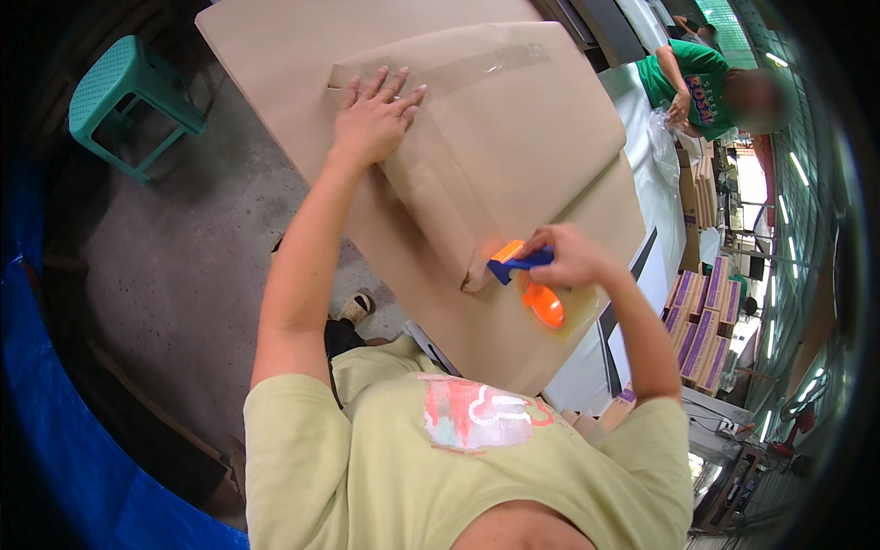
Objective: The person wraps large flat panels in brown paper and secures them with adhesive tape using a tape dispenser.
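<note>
On the grey floor [234, 197] stands a green stool [124, 82], left of the brown surface [275, 69] and well apart from the left fingers [392, 84], which lie spread on a wrapped brown package [518, 124]. The right fingers [543, 238] curl around a blue-and-orange tape dispenser [524, 263]; the package's near corner sits just left of them.

A person wears a pale yellow-green T-shirt [390, 458] with a round neckline [486, 510] and loose short sleeves [298, 412]. The chest print [458, 431] sets pink-red and pale grey patches beneath looping white and coral outlines. The left hand [374, 119] and right hand [576, 257] are bare; black legwear [343, 339] and a beige shoe [354, 310] show below.
</note>
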{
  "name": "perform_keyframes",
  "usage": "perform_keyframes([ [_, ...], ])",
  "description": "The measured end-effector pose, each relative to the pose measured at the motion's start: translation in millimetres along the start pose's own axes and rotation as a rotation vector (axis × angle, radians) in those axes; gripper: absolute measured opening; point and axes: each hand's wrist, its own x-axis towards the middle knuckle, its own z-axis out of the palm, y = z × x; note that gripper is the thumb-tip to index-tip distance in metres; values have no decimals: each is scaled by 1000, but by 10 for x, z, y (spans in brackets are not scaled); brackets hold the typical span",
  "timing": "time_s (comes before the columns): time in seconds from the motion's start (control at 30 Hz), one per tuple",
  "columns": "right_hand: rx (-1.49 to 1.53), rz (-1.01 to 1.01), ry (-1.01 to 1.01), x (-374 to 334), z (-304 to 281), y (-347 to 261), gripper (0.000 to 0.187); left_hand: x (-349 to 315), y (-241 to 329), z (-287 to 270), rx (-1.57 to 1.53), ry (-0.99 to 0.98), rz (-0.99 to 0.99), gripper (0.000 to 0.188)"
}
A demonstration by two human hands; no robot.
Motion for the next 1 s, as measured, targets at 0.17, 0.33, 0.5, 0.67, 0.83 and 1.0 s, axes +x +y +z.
perform_keyframes([
  [0.17,271,429,-742,818,-422,411,36,53,117,-43,-32,1,10,39],
  [0.33,-237,567,-971,498,528,827,33,-7,98,-2,-39,-11,-17,41],
  [0.5,1532,507,99,-778,1115,2131,39,-5,102,-25,46,-23,-71,51],
  [0.67,1946,-46,975,-937,2123,2428,46,238,67,-251,158,-180,-172,63],
  [0.83,1904,802,1691,-704,2405,2030,42,652,-271,-472,-5,-310,-284,61],
  [1.0,624,750,1562,-280,2373,1745,38,1286,-496,-417,-361,-433,-210,52],
])
